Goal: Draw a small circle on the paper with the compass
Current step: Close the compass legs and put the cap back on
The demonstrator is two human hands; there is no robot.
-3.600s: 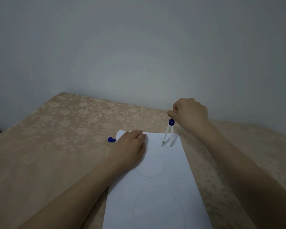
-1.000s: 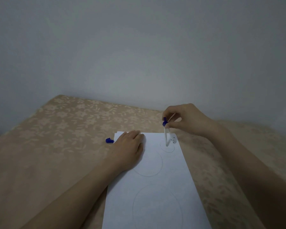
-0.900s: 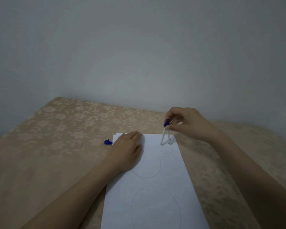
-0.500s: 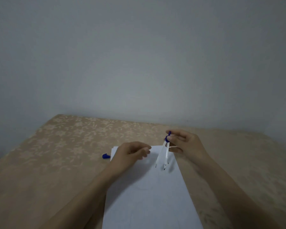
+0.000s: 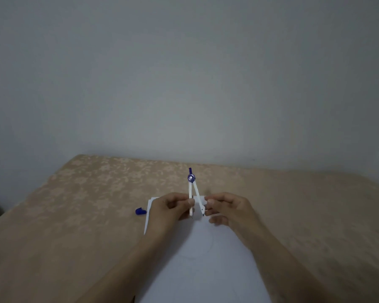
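A white compass [image 5: 192, 189] with a blue hinge is held upright above the white paper [image 5: 201, 259], hinge up and tips down. My left hand [image 5: 173, 209] pinches its left leg and my right hand [image 5: 227, 209] pinches its right leg, with the legs spread a little apart. The tips hang just above the far end of the sheet. Faint pencil arcs show on the paper nearer to me. My forearms cover the sheet's side edges.
A small blue cap [image 5: 140, 211] lies on the beige flowered tablecloth [image 5: 74, 215] just left of the paper's far corner. A plain grey wall [image 5: 184, 84] rises behind the table's far edge.
The compass drew a small circle, then my right hand lifted it off the paper. My left hand left the sheet and took one leg. The camera tilted upward.
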